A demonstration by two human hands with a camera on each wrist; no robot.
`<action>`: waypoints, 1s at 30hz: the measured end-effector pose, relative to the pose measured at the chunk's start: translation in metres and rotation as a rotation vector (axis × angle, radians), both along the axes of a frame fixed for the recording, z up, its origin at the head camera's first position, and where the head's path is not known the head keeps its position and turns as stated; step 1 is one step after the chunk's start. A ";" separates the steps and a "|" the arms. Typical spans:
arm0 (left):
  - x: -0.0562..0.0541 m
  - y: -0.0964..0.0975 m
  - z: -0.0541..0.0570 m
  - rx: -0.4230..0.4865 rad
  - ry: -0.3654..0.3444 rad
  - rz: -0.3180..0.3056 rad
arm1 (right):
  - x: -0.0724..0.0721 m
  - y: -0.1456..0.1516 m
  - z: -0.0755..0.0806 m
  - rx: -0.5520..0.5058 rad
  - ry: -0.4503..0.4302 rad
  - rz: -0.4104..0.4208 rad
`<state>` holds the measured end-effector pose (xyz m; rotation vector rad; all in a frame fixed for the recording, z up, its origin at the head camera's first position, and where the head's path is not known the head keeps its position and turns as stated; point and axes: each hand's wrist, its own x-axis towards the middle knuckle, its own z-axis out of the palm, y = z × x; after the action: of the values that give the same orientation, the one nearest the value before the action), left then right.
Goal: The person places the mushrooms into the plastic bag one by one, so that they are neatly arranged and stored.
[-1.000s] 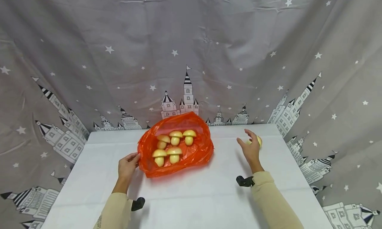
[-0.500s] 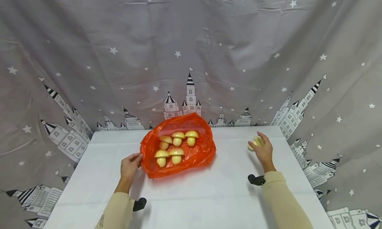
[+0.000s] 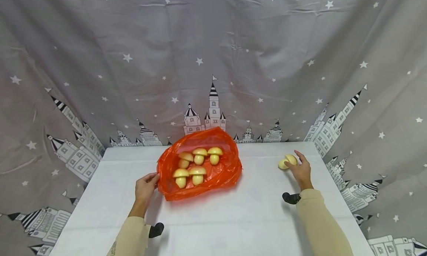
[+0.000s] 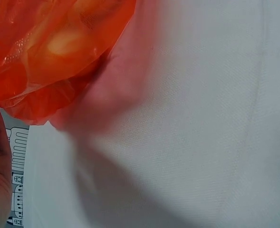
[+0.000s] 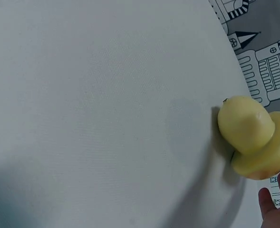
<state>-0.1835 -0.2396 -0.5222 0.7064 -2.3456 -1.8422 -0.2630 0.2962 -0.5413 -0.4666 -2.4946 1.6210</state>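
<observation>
An orange-red plastic bag (image 3: pixel 228 176) lies with its mouth spread wide, and several yellow toy mushrooms (image 3: pixel 197 170) rest inside it. My left hand (image 3: pixel 144 191) pinches the bag's left rim between thumb and fingers. At the right of the table another yellow mushroom (image 3: pixel 283 164) lies on its side, stem toward the left. Beside its cap is my right hand (image 3: pixel 301 172), thumb and fingers spread apart around it. The right wrist view shows this mushroom (image 5: pixel 246 126) close up, with fingertips (image 5: pixel 267 202) below the cap; the rest of the hand is out of frame.
A white cloth (image 3: pixel 213 226) covers the table. Behind and at both sides hangs a grey curtain (image 3: pixel 200 37) printed with stars and castles. Black wrist mounts (image 3: pixel 291 198) stick out from both beige sleeves (image 3: pixel 321 222).
My right hand has moved right, passing over the lone mushroom to its right side, so the mushroom shows more fully. My left hand keeps its grip on the bag's rim.
</observation>
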 end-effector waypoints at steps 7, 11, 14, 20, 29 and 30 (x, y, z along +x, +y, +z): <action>0.000 0.000 0.002 0.001 0.014 0.012 | -0.004 0.003 -0.009 0.036 -0.063 0.015; 0.000 0.001 0.003 0.020 0.031 0.011 | -0.003 0.002 -0.014 0.038 -0.068 0.004; 0.000 0.000 0.003 0.022 0.034 0.010 | -0.003 0.001 -0.015 0.029 -0.038 -0.008; 0.002 -0.001 0.002 0.021 0.026 0.006 | -0.006 -0.001 -0.019 0.031 -0.011 -0.006; 0.002 0.000 0.000 0.025 0.023 0.021 | -0.005 -0.005 -0.024 0.023 -0.017 0.005; 0.002 0.000 0.000 0.025 0.024 0.023 | -0.005 -0.007 -0.024 0.021 -0.017 0.011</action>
<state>-0.1812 -0.2396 -0.5223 0.7071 -2.2936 -1.8627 -0.2682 0.2893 -0.5654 -0.4678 -2.5284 1.5995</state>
